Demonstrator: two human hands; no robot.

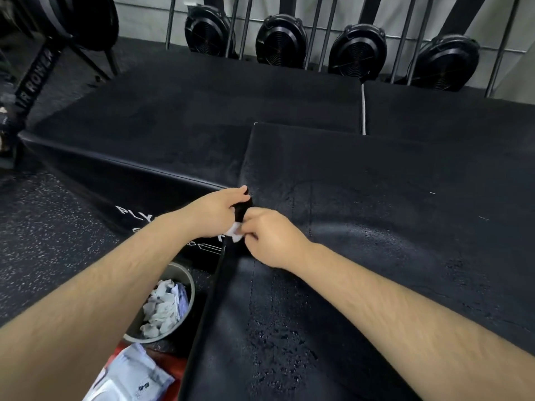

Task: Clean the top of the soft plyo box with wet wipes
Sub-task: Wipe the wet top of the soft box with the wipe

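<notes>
The black soft plyo box [376, 215] fills the right half of the view, and its top shows wet streaks and droplets near me. Both hands meet at its left edge. My right hand [273, 237] pinches a small crumpled white wet wipe [234, 231] against that edge. My left hand [215, 211] has its fingers curled round a black flap [243, 211] at the box's corner, just above the wipe.
A second black plyo box [173, 131] with white lettering lies to the left and a third [451, 117] behind. On the floor at lower left are a grey bin [185, 280] of used wipes and a wipe pack [130, 374]. Black rower fans [279, 39] line the back wall.
</notes>
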